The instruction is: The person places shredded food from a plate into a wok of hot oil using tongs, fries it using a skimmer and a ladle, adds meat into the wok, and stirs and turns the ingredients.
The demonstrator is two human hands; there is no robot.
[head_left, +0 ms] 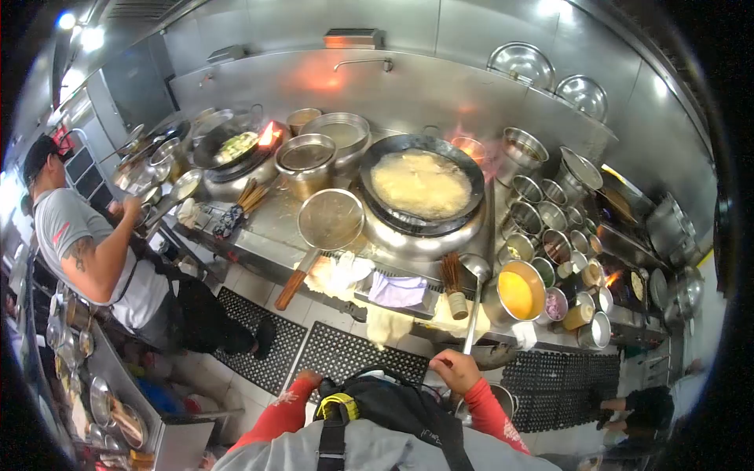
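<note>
My right hand (pixel 455 370) is closed at the lower end of a long-handled ladle (pixel 473 314). The ladle's bowl lies at the counter edge, beside a bamboo wok brush (pixel 453 286). At my waist is my left hand (pixel 309 378), close to my dark apron; its fingers are mostly hidden. Ahead of me a large wok (pixel 373 208) sits on a burner, full of bubbling yellowish oil with pale pieces in it. A round strainer (pixel 331 220) with a wooden handle rests to the wok's left. An orange-yellow liquid (pixel 521 292) fills a metal pot right of the ladle.
Flames (pixel 469 149) rise behind the wok. Folded cloths (pixel 397 289) lie along the counter front. Several seasoning containers (pixel 554 216) crowd the right side. A co-worker (pixel 102 243) stands at left near another wok (pixel 236 147) with fire beside it. Black rubber mats (pixel 357 349) cover the floor.
</note>
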